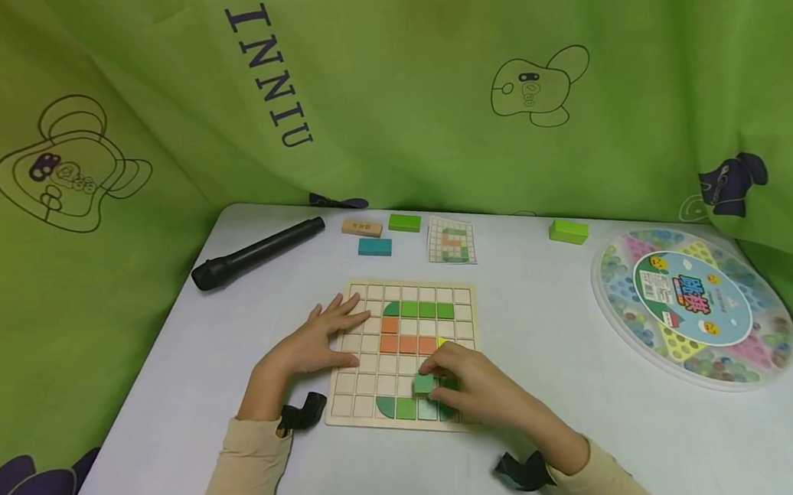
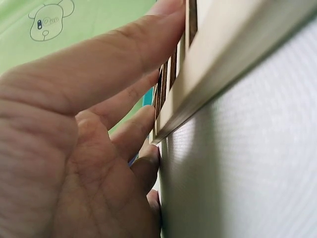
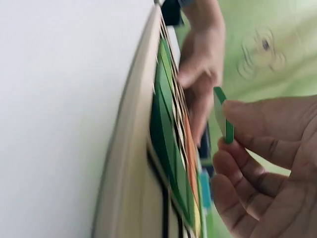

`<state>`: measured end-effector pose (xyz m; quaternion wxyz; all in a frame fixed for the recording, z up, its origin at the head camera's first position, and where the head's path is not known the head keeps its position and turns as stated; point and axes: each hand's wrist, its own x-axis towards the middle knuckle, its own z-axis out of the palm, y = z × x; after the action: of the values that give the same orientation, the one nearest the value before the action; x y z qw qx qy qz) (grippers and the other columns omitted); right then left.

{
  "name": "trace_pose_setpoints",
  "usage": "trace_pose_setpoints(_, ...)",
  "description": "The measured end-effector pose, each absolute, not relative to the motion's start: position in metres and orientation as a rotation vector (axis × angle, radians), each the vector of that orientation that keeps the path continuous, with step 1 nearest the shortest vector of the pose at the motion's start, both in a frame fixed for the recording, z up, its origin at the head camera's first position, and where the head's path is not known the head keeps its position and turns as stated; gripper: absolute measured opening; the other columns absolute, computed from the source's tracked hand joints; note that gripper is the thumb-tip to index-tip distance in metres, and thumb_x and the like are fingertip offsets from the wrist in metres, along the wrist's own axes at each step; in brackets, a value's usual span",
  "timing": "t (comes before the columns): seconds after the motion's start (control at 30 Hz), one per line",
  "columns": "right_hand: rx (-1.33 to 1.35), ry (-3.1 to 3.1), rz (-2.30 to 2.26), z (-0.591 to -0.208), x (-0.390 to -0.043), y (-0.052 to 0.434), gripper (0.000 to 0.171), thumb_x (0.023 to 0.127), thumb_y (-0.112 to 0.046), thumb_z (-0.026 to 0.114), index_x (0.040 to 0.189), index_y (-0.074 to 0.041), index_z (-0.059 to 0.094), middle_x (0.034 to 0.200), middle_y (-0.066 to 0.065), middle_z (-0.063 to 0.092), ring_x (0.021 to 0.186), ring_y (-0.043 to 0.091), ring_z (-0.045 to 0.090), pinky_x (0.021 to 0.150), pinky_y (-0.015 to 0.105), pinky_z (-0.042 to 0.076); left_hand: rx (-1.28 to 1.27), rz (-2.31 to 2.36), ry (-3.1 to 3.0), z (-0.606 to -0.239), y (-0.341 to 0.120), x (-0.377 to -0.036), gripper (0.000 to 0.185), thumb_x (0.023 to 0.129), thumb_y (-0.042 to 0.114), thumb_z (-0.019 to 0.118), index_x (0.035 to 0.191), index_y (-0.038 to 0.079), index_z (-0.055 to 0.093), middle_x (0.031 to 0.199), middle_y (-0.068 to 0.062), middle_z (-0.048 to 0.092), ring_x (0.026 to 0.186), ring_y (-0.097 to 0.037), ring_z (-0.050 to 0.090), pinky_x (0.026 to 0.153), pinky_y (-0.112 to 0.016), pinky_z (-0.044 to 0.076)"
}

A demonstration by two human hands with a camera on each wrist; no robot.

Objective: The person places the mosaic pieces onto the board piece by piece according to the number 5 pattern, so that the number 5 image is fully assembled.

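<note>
A square wooden grid board (image 1: 364,405) lies on the white table with colored tiles set in it. My left hand (image 1: 307,346) rests on its left side, fingers spread and thumb over the edge. Between thumb and fingers, my right hand (image 1: 471,376) pinches a thin green square tile (image 3: 224,115) over the lower right cells. In the right wrist view this tile stands apart from the board. Green tiles (image 1: 427,310) form an upper row, with orange tiles (image 1: 407,344) below. A yellow tile (image 1: 442,342) is partly hidden by my right hand. More green tiles (image 1: 405,408) fill part of the bottom row.
Behind the board lie a printed pattern card (image 1: 451,240), a wooden block (image 1: 362,227), a green block (image 1: 405,222) and a blue block (image 1: 375,247). A black microphone (image 1: 259,253) is at left. At right are another green block (image 1: 569,231) and a round marble game box (image 1: 693,299).
</note>
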<state>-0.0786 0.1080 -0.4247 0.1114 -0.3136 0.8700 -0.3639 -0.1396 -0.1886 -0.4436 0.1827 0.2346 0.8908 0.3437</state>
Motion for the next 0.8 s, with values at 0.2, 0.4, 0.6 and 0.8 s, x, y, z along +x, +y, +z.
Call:
trace_pose_setpoints(0.2,-0.908,2.519,-1.003,-0.429,-0.085,0.070,0.023,0.083,-0.014,0.071,0.106,-0.014,0.066,0.096,-0.008,0.058,0.085,0.010,0.053,0.076,0.021,0.048,0.668,0.962,2.516,-0.445,-0.188,-0.139,0.076,0.078,0.033,0.076,0.144,0.016,0.042,0.159,-0.008,0.016,0.147,-0.034,0.001,0.117,-0.056,-0.004)
trace_pose_setpoints(0.4,-0.860,2.519,-0.917,-0.433,-0.089,0.051,0.022,0.081,-0.010,0.072,0.103,-0.011,0.068,0.088,-0.006,0.056,0.078,0.007,0.048,0.070,0.018,0.045,0.677,0.956,2.512,-0.446,-0.188,-0.140,0.076,0.079,0.033,0.075,0.145,0.016,0.041,0.159,-0.007,0.015,0.147,-0.033,0.000,0.117,-0.055,-0.005)
trace_pose_setpoints(0.6,-0.805,2.563,-0.900,-0.435,-0.089,0.046,0.023,0.079,-0.009,0.073,0.102,-0.011,0.068,0.089,-0.005,0.057,0.077,0.006,0.049,0.069,0.018,0.045,0.681,0.955,2.515,-0.445,-0.189,-0.141,0.076,0.079,0.032,0.076,0.144,0.015,0.041,0.159,-0.008,0.015,0.147,-0.034,0.001,0.117,-0.056,-0.005)
trace_pose_setpoints(0.8,-0.828,2.569,-0.878,-0.434,-0.088,0.048,0.025,0.080,-0.012,0.073,0.105,-0.011,0.068,0.097,-0.004,0.059,0.083,0.007,0.050,0.076,0.021,0.047,0.672,0.950,2.518,-0.446,-0.190,-0.140,0.076,0.079,0.032,0.076,0.145,0.016,0.041,0.159,-0.008,0.015,0.147,-0.033,0.000,0.117,-0.055,-0.005)
